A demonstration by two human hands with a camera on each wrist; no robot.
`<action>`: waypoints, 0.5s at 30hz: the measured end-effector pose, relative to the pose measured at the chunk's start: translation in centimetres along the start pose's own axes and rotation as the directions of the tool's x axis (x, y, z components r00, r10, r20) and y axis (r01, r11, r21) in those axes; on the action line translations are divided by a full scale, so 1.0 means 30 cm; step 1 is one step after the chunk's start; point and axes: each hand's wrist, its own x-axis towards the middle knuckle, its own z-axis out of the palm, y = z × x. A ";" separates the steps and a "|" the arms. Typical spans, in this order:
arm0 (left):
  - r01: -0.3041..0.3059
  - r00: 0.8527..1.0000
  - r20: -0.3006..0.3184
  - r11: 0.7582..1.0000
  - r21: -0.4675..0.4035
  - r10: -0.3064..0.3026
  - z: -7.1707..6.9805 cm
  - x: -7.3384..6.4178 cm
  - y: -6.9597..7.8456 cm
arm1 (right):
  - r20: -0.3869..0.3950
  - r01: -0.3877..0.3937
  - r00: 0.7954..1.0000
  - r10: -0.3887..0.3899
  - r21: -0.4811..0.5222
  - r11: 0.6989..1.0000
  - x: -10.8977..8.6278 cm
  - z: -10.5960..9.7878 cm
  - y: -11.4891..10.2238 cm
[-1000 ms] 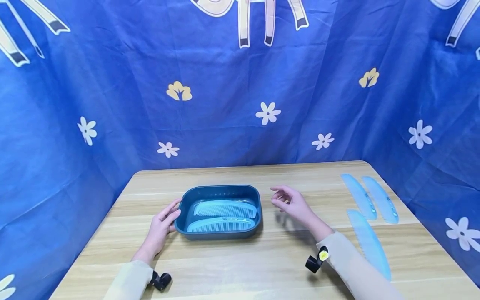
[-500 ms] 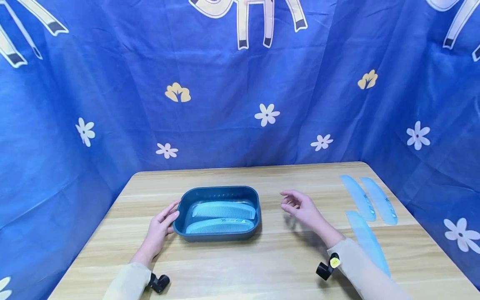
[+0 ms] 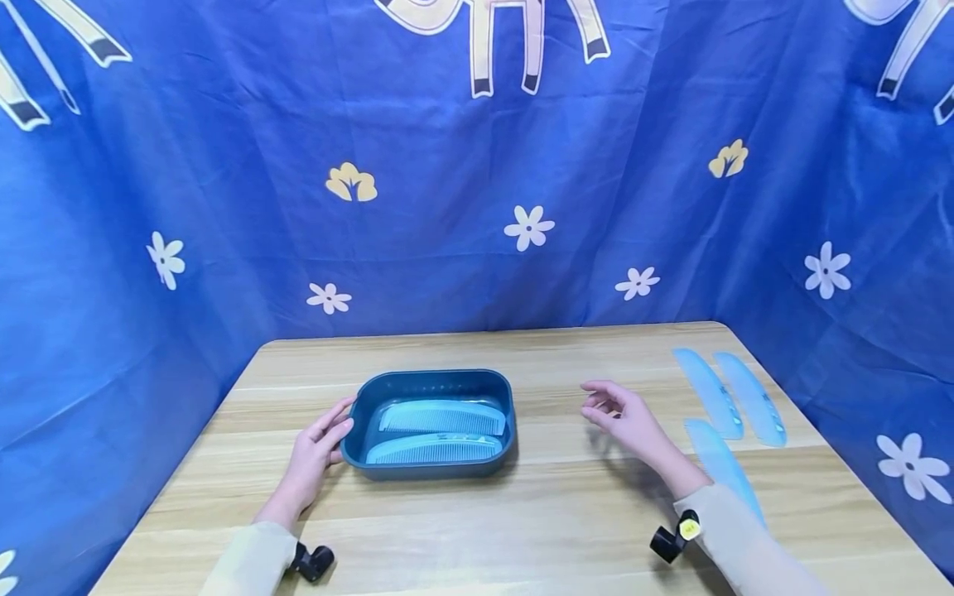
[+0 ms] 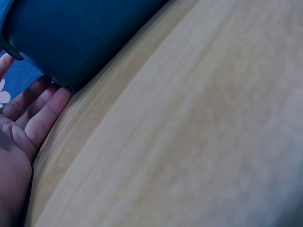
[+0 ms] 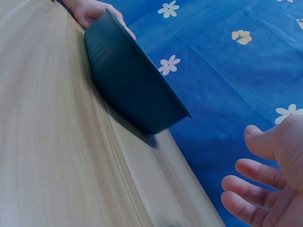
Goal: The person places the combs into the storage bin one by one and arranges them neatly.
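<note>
A dark blue rectangular basin stands on the wooden table with two light blue combs inside, a rear comb and a front comb. My left hand rests against the basin's left end; in the left wrist view its fairly straight fingers touch the outer wall low down. Right of the basin, my right hand hovers over the table, holding nothing, its fingers loosely bent. Farther right lie three more combs: a left comb, a right comb and a nearer comb partly hidden by the right sleeve.
The light wooden table has blue printed cloth hanging behind it and along both sides. A black wrist camera sits at the left cuff, another black camera at the right cuff.
My right hand has moved rightward, away from the basin and toward the loose combs. The left hand stays at the basin's end, and the combs lie as before.
</note>
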 end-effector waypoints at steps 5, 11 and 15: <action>-0.002 1.000 0.007 1.000 0.001 0.002 -0.003 -0.001 0.002 | -0.014 0.003 1.000 -0.004 -0.072 0.997 -0.038 -0.028 -0.070; -0.005 1.000 0.006 1.000 0.001 0.005 -0.004 0.001 0.002 | -0.046 -0.016 0.999 0.011 -0.108 0.994 -0.064 -0.063 -0.067; -0.005 1.000 0.004 1.000 -0.005 0.005 -0.005 0.001 0.001 | -0.062 -0.015 0.998 0.008 -0.107 0.994 -0.075 -0.088 -0.016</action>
